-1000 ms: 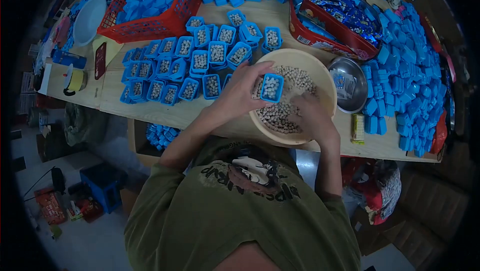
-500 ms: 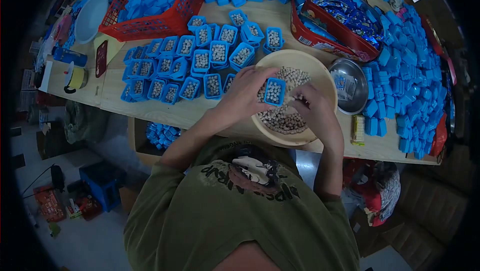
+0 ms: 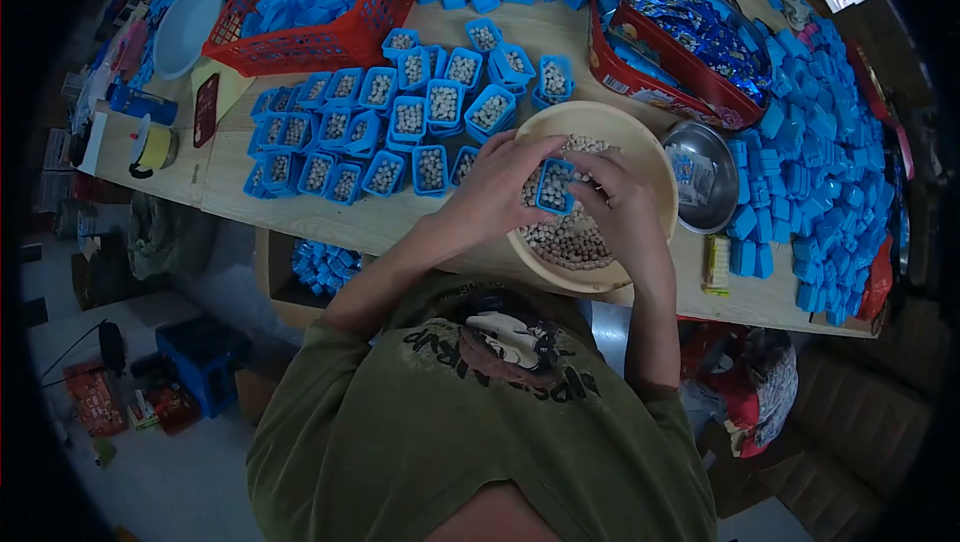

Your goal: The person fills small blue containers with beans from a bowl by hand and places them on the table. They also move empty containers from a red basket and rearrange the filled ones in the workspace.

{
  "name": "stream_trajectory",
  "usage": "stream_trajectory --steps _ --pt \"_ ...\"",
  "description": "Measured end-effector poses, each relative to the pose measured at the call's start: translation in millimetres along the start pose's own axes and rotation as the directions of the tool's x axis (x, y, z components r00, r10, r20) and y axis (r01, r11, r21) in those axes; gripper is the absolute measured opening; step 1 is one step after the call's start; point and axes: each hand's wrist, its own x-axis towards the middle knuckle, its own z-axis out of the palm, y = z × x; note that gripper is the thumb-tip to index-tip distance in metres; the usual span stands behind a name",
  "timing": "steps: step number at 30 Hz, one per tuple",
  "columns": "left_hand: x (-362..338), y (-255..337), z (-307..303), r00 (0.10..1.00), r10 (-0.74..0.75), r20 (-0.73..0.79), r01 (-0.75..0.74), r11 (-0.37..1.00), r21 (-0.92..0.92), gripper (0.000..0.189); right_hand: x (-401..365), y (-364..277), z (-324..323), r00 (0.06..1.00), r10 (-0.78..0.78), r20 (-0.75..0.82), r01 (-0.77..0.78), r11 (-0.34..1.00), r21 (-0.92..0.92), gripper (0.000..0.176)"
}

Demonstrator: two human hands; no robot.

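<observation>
My left hand (image 3: 490,192) holds a small blue plastic box (image 3: 555,189) between thumb and fingers, above a cream basin (image 3: 655,167). Small pale round balls fill much of that box. My right hand (image 3: 622,204) is at the box's right side, fingers bent and fingertips over its open top; whether they pinch a ball is hidden. Below both hands, many more pale balls (image 3: 565,242) lie in the basin. To the left, several blue boxes filled with balls (image 3: 408,117) stand in rows, some stacked.
A red basket (image 3: 300,57) of blue boxes stands at the back left. Behind the basin is a red tin (image 3: 690,97) with blue wrappers. A steel bowl (image 3: 725,207) with packets sits at the right, beside a yellow packet (image 3: 717,264) and heaped blue boxes (image 3: 820,162).
My right hand has come up from the balls in the basin to the top of the blue box. My left hand still holds the box, now slightly further right.
</observation>
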Motion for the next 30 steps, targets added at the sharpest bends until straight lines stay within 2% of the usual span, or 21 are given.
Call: stream_trajectory --steps 7,9,10,11,13,14,15,17,19,21,23,27,30 --pt "-2.9 2.1 -9.3 0.999 -0.014 -0.029 0.013 0.999 -0.034 0.085 -2.2 9.2 -0.4 0.999 -0.044 -0.022 0.044 0.999 -0.001 0.023" --pt "-7.3 11.2 -25.9 0.994 -0.097 0.044 0.101 0.988 -0.114 0.081 -7.2 23.0 -1.8 0.998 0.055 -0.035 -0.057 0.997 -0.053 0.020" --pt "-12.6 14.8 -35.7 0.975 -0.204 0.086 0.215 0.967 -0.140 0.079 -8.4 21.3 -4.1 0.998 0.063 -0.021 -0.064 0.996 -0.054 0.017" --pt "-19.9 14.1 -44.6 0.973 -0.218 0.073 0.226 0.965 -0.131 0.079 -10.6 24.8 -5.0 0.999 0.050 -0.007 -0.051 0.998 -0.048 0.017" --pt "-39.1 10.5 -66.2 0.961 -0.248 -0.121 0.237 0.966 -0.100 0.079 -14.9 35.3 -5.8 0.995 0.088 0.054 -0.078 0.983 -0.164 0.013" --pt "-49.9 13.3 -83.1 0.943 -0.291 -0.160 0.292 0.956 -0.014 0.079 -17.1 39.1 -6.5 0.995 0.082 0.061 -0.071 0.984 -0.161 0.013" --pt "-62.8 5.2 -94.9 0.941 -0.295 -0.165 0.297 0.955 -0.010 0.079 -18.8 42.4 -7.1 0.991 0.098 0.093 -0.078 0.977 -0.196 0.013" --pt "-85.3 -16.4 -113.0 0.882 -0.430 -0.192 0.426 0.902 -0.065 0.080 -19.1 44.6 -7.9 0.985 0.116 0.127 -0.084 0.970 -0.230 0.012" --pt "-98.1 -26.9 -125.6 0.881 -0.445 -0.159 0.442 0.895 -0.056 0.081 -18.5 44.3 -9.8 0.969 0.143 0.200 -0.055 0.919 -0.391 0.015" --pt "-101.8 -34.0 -127.6 0.879 -0.459 -0.128 0.457 0.888 -0.046 0.082 -19.3 50.3 -7.0 0.967 0.157 0.199 -0.065 0.913 -0.402 0.019" --pt "-103.6 -41.3 -124.8 0.873 -0.486 -0.043 0.480 0.842 0.245 0.085 -20.3 53.1 -4.6 0.966 0.171 0.196 -0.076 0.907 -0.414 0.022" --pt "-105.0 -49.3 -117.0 0.872 -0.485 -0.064 0.486 0.843 0.231 0.086 -23.9 58.8 -1.9 0.970 0.154 0.189 -0.070 0.919 -0.387 0.031" --pt "-103.5 -45.9 -119.6 0.908 -0.408 -0.100 0.419 0.870 0.260 0.078 -25.4 60.3 -3.2 0.969 0.178 0.169 -0.105 0.923 -0.370 0.038"
